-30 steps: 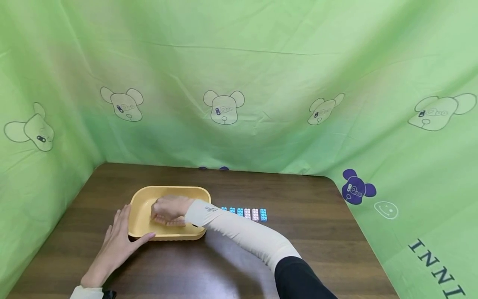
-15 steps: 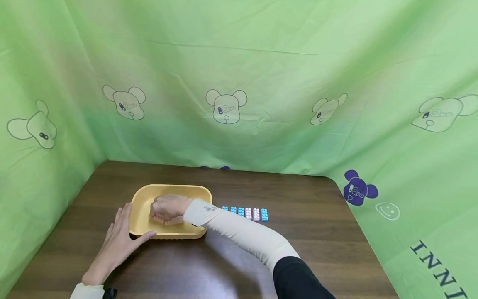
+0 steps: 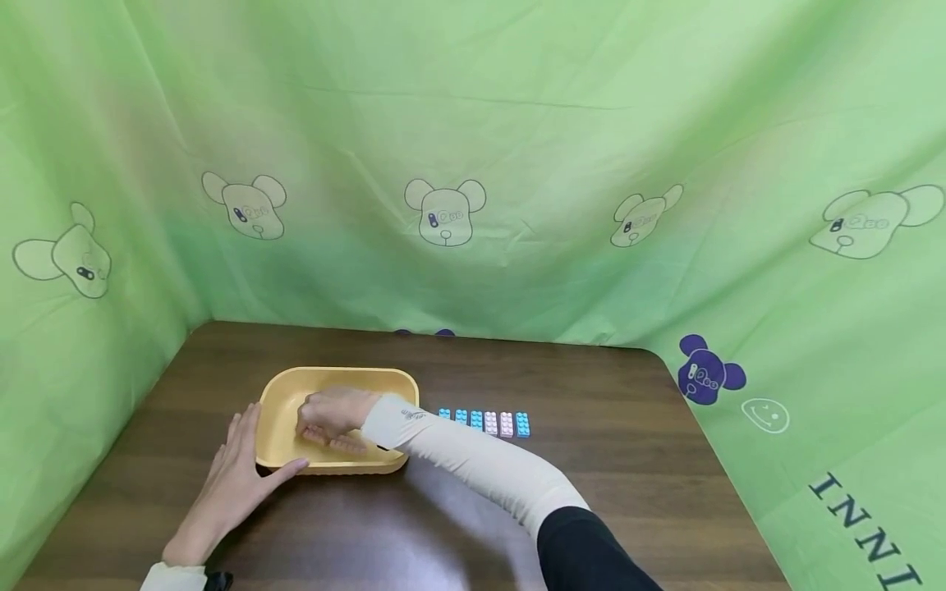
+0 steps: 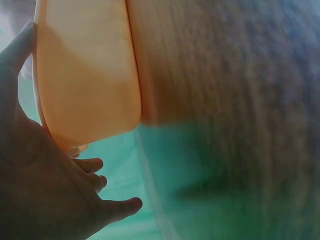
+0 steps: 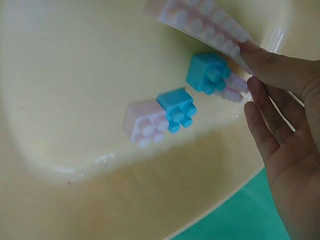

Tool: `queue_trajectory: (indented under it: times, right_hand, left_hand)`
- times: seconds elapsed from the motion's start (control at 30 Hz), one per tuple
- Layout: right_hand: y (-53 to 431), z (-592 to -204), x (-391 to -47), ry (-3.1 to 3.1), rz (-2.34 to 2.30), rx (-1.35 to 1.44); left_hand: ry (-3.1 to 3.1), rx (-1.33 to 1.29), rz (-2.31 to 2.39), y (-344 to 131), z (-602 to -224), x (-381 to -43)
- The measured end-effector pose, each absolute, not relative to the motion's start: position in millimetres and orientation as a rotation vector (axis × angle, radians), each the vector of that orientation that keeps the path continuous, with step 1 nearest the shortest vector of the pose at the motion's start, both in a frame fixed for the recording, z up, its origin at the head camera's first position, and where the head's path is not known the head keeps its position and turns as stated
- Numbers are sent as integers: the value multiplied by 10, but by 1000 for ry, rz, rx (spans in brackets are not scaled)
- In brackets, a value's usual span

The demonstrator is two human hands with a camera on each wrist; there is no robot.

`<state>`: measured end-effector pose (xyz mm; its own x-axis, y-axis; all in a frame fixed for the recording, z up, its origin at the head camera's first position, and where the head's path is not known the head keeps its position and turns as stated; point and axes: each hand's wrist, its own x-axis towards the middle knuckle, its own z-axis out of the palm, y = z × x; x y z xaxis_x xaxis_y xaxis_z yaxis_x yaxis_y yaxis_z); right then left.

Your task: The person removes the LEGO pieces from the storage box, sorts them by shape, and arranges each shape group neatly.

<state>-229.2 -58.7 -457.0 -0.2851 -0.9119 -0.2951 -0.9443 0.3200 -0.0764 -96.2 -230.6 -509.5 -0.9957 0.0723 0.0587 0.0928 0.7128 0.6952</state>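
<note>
On my head camera, the right grip (image 3: 332, 410) is inside the yellow box (image 3: 277, 423). It leaves only a narrow gap: the thumb and fingers pinch one end of a long pink brick (image 5: 200, 22), which sticks out past the fingertips with its studs visible. Near these fingertips, in the right wrist view, I see a blue brick (image 5: 197, 70), and beside it a pale pink brick (image 5: 232, 95), partly covered. Farther from the right grip, a small pink brick (image 5: 137, 117) and a small blue brick (image 5: 175, 102) lie side by side; whether they are joined, I cannot tell. My left grip (image 3: 235, 469) is spread wide, with straight fingers against the left end of the box and the thumb at its near rim. To the right of the right grip, a row of blue and pink bricks (image 3: 506, 423) lies on the worktop (image 3: 628, 460), partly hidden by the white sleeve (image 3: 480, 472). Beyond both grips hangs a green curtain (image 3: 532, 164) with printed bear heads.
</note>
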Motion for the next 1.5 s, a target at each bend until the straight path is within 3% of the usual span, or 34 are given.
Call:
queue_trajectory:
  times: [0.37,0.77,1.5]
  right_hand:
    - [-596,-4616,-2265,2328,192,-1735]
    - [-483,-4471,-2251,2394,155,-1604]
    - [332,-4174,-2336,2483,-194,-1588]
  left_hand:
    - [-2862,-140,-1175,-2297,-5115,-946]
    - [-2866,-138,-1163,-2298,-5152,-947]
    - [-2871,-126,-1161,-2282,-5127,-930]
